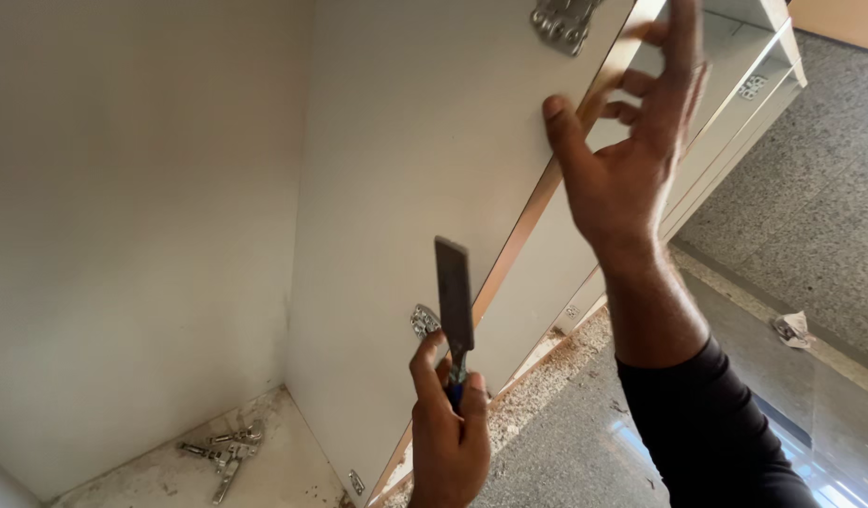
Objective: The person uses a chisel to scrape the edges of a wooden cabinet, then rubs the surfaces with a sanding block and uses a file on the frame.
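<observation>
My left hand (448, 437) is low in the middle, shut around the blue handle of a chisel (455, 296) whose flat dark blade points upward. The blade stands in front of a white cabinet panel (406, 169), close to a small metal hinge plate (423, 321) on that panel. Higher up, my right hand (622, 141) in a black sleeve is raised at the panel's wood-coloured front edge. Its fingers are spread, its thumb rests against the panel face, and it holds nothing. A metal hinge (561, 21) sits at the top of the panel.
Several loose metal hinges (222, 452) lie on the dusty cabinet floor at the lower left. Sawdust (547, 372) is scattered along the cabinet base on the speckled grey floor. A crumpled scrap of paper (791, 327) lies at the right. More white shelving (744, 66) runs to the upper right.
</observation>
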